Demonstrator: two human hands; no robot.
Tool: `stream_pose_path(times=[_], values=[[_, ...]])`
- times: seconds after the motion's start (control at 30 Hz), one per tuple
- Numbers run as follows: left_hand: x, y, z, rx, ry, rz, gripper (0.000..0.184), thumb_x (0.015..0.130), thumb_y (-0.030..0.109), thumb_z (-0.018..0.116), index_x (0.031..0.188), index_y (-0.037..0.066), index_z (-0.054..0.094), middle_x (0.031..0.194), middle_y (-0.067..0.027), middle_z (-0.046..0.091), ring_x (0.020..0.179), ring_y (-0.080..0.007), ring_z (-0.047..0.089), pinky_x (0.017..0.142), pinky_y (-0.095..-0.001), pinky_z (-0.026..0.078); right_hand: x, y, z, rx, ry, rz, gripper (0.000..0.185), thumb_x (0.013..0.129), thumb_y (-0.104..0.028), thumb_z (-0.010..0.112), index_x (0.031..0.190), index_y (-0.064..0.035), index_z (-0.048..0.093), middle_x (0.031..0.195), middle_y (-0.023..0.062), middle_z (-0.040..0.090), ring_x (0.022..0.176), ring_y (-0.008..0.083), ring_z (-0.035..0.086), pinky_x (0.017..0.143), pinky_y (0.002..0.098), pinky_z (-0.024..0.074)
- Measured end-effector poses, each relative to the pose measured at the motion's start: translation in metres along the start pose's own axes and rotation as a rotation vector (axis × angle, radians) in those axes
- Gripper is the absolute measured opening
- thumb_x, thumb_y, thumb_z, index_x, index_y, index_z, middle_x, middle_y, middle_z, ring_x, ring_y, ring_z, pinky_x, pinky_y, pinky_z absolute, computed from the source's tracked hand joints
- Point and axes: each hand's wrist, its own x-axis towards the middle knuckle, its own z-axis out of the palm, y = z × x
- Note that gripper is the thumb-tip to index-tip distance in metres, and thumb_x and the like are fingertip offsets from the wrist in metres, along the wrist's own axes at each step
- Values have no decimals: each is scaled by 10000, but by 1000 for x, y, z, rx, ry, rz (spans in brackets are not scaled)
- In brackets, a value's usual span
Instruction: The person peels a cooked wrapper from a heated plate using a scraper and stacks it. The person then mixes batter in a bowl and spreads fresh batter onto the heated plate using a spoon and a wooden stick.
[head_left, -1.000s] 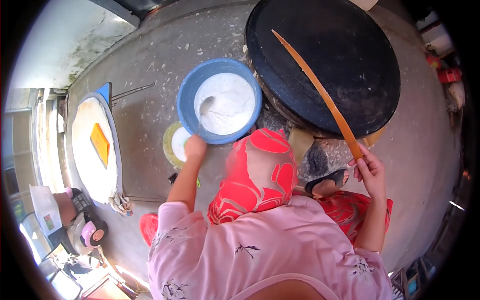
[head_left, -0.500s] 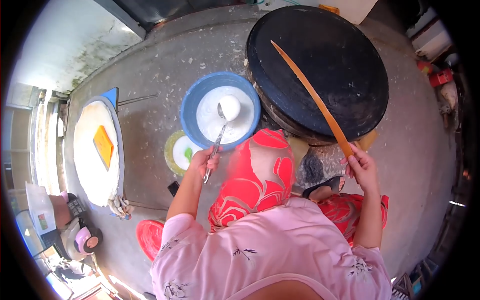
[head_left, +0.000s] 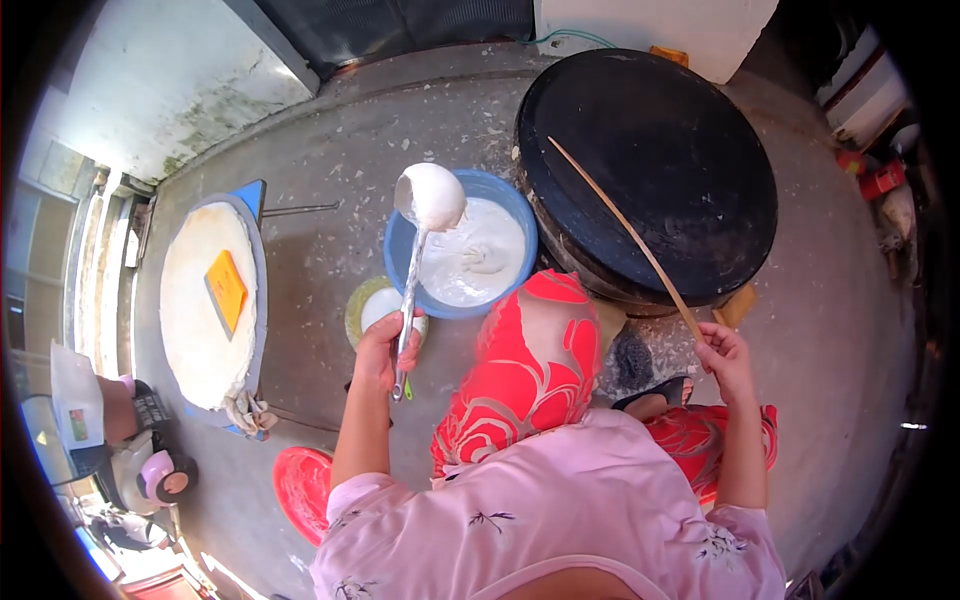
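Observation:
My left hand (head_left: 385, 347) is closed round the handle of a metal ladle (head_left: 413, 262). The ladle's bowl, heaped and coated with white batter, hangs over the left part of a blue basin (head_left: 393, 246). More batter (head_left: 480, 255) fills the basin, its surface rippled in the middle. In my right hand (head_left: 724, 357) is the end of a long, thin, curved wooden spreader (head_left: 630, 230). Its blade reaches over a big round black griddle (head_left: 650, 150), turned edge-on to me; whether it touches the griddle I cannot tell. The griddle's top looks bare.
On the left, a stack of pale flatbreads (head_left: 195, 300) lies on a round board with an orange scraper (head_left: 227, 290) on top. A small greenish bowl (head_left: 356, 312) sits beside the basin. A red basin (head_left: 300, 490) stands lower left. A scooter (head_left: 150, 475) is parked beyond.
My left hand has lifted the ladle up out of the basin's middle and leftward, full of batter. The wooden spreader has rolled from its flat face to its narrow edge.

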Motion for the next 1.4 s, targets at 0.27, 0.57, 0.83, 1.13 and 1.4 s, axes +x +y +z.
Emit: stream_pose_path(times=[0.27, 0.57, 0.83, 1.13, 1.4], values=[[126, -90, -38, -238, 3, -314, 273, 915, 224, 355, 995, 4, 498, 613, -56, 476, 424, -120, 370, 367, -236, 296, -13, 8, 26, 97, -83, 59, 386, 746, 5, 611, 1111, -9, 483, 726, -11, 568, 592, 36, 496, 506, 161, 365], [61, -73, -61, -158, 112, -289, 259, 908, 210, 343, 1000, 9, 477, 621, -78, 482, 412, -115, 363, 353, -232, 279, -15, 22, 27, 53, -45, 124, 158, 828, -72, 573, 972, -22, 530, 707, -14, 561, 591, 42, 498, 541, 164, 388], [-13, 3, 6, -6, 16, 39, 278, 901, 204, 361, 1042, -3, 484, 575, -96, 509, 381, -118, 375, 333, -235, 286, 13, 19, 39, 87, -131, 22, 160, 826, -54, 568, 978, -22, 531, 764, -16, 567, 642, 44, 507, 594, 173, 408], [0, 62, 116, -48, -249, 197, 377, 909, 288, 377, 1141, -3, 436, 638, -92, 486, 422, -107, 379, 352, -219, 299, 26, -10, 43, -36, -34, -200, 440, 811, 17, 541, 1238, -49, 458, 899, -2, 579, 756, 61, 530, 695, 181, 422], [91, 43, 202, -51, -176, 187, 245, 898, 222, 372, 1021, 34, 471, 662, -80, 499, 455, -119, 416, 368, -228, 321, 52, -19, 33, -427, 220, -529, 460, 765, 3, 572, 1206, -106, 498, 902, 74, 572, 755, 136, 550, 676, 222, 427]])
